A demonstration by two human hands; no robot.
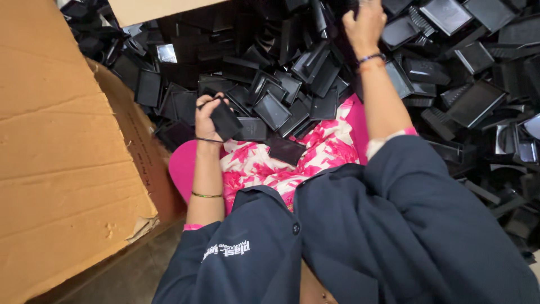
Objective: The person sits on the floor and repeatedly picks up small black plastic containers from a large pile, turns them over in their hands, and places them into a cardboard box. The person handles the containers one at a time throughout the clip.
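A: L to R, quick. What's there?
B: Cardboard box (62, 141) far left, flap out. Then left hand (211, 117), closed on a black tray (226, 120), held just above the lap by the pink cloth (281, 163).
A: Pose?
B: Forearm straight up from the dark jacket (349, 236), bangle on it, wrist bent, thumb over the tray's top edge.
A: Grip ok?
B: I'd say pinch by the rim, keep it flat, so it doesn't slip; edges look thin.
A: Right side?
B: Right hand (365, 22) stretched far up into the tray pile (461, 84), arm nearly straight, bead band at wrist. Fingers curl down among the trays; can't tell if it's got one.
A: Tip?
B: Prob. lift one loose tray off the top, not from under; the heap looks like it'd slide.
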